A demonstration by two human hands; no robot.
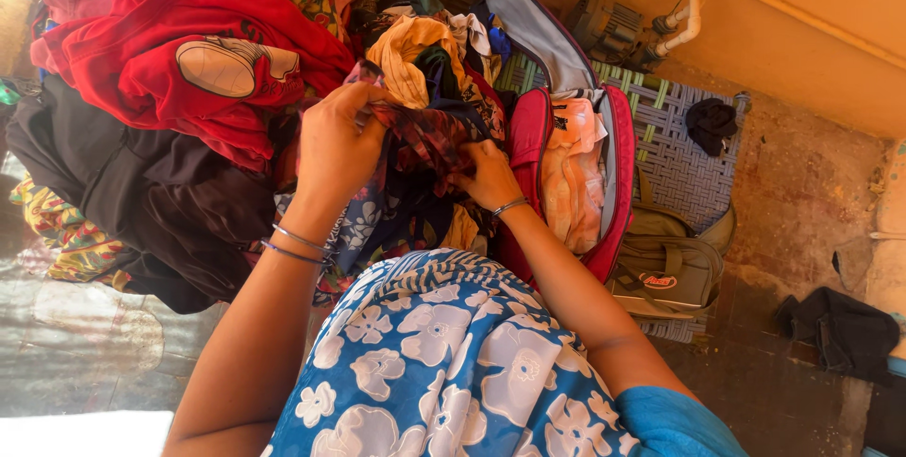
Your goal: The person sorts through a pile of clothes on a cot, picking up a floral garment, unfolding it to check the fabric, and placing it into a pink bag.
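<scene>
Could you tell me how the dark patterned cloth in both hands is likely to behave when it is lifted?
The dark patterned cloth is bunched and creased between the left hand and right hand, so it probably hangs floppy. It looks thin, likely light, and it may snag on the clothes pile touching it.

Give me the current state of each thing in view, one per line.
left hand: shut on dark patterned cloth
right hand: gripping the same dark patterned cloth
red bag: unzipped, flap open, orange garment inside
red shirt: crumpled on the pile
black garment: heaped under the red shirt
olive bag: lying on the woven mat, whether zipped cannot be told
black cloth: bunched on the floor
</scene>
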